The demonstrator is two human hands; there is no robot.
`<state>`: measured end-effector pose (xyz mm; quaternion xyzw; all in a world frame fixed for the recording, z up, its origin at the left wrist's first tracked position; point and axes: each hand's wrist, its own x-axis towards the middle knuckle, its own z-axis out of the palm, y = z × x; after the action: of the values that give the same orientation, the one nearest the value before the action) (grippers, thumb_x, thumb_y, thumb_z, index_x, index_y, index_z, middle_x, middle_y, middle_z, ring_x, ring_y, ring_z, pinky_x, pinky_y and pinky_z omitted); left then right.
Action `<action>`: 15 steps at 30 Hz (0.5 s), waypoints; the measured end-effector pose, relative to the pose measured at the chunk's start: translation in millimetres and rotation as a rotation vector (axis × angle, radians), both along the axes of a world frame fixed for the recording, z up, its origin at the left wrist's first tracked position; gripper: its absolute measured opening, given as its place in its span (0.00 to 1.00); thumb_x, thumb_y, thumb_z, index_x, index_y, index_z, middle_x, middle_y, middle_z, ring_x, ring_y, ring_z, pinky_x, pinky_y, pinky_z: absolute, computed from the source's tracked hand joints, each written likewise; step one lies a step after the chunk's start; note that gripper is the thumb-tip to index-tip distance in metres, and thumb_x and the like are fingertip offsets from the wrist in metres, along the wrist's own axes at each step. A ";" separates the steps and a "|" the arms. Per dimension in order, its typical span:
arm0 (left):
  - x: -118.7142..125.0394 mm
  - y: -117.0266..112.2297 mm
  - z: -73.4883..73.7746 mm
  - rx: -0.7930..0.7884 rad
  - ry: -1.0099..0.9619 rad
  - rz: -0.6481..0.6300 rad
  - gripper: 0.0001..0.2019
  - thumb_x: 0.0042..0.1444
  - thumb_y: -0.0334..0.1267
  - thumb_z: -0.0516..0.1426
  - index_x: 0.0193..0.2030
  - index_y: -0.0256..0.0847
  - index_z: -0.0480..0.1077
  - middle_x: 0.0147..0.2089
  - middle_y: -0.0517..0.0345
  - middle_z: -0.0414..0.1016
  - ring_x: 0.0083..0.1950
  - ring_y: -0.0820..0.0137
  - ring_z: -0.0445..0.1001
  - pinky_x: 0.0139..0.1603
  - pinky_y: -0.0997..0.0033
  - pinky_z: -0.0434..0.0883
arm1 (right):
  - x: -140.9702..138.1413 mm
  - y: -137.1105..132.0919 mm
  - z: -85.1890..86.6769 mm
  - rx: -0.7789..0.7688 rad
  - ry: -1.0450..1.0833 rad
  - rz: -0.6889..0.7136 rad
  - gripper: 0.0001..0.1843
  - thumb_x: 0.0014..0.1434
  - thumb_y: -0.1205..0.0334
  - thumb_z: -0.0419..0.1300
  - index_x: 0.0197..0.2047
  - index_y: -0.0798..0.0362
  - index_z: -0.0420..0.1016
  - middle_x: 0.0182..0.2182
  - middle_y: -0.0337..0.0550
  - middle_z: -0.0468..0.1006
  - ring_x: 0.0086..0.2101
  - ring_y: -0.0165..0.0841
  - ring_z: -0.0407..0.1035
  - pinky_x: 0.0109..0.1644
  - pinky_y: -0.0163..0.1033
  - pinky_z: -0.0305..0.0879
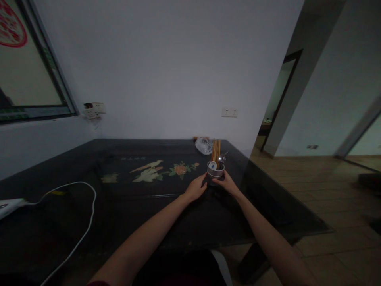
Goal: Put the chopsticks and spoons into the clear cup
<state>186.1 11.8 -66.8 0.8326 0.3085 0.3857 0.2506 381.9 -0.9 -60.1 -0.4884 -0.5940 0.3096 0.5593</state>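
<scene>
A small grey utensil cup point(215, 172) stands on the dark table point(125, 214), towards its right side. Wooden chopsticks point(216, 149) and metal spoons point(221, 159) stick up out of it. My left hand point(196, 189) is wrapped against the cup's left side. My right hand point(227, 183) clasps its right side. Both arms reach forward over the table.
A clear plastic bag point(204, 145) lies behind the cup by the wall. A white cable point(86, 222) loops across the table's left part from a white device point(8, 205). The table's right edge point(276, 190) borders a tiled floor and a doorway.
</scene>
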 end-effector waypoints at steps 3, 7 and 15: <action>0.1 1.1 -2.1 -0.012 -0.019 -0.010 0.27 0.57 0.36 0.52 0.65 0.38 0.57 0.63 0.47 0.64 0.62 0.62 0.64 0.64 0.57 0.60 | 0.2 -0.3 1.0 -0.015 -0.009 -0.011 0.38 0.38 0.56 0.71 0.51 0.55 0.64 0.51 0.53 0.72 0.51 0.43 0.67 0.58 0.50 0.61; 0.5 2.6 -5.2 -0.018 -0.011 -0.016 0.28 0.57 0.37 0.52 0.65 0.37 0.56 0.63 0.46 0.63 0.63 0.61 0.63 0.65 0.57 0.59 | 1.0 -0.6 1.2 -0.012 -0.020 -0.004 0.36 0.39 0.55 0.70 0.51 0.54 0.63 0.51 0.52 0.72 0.51 0.42 0.67 0.58 0.50 0.61; -0.2 -0.3 -0.1 -0.040 -0.003 -0.043 0.29 0.56 0.37 0.53 0.65 0.37 0.56 0.65 0.46 0.60 0.65 0.61 0.59 0.66 0.57 0.56 | 0.1 -1.9 2.0 -0.010 -0.040 -0.021 0.35 0.40 0.54 0.70 0.50 0.54 0.64 0.49 0.51 0.74 0.50 0.42 0.68 0.58 0.50 0.62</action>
<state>185.9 11.5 -67.0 0.8332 0.2979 0.3754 0.2760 381.9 -2.7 -58.1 -0.5034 -0.5984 0.2968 0.5481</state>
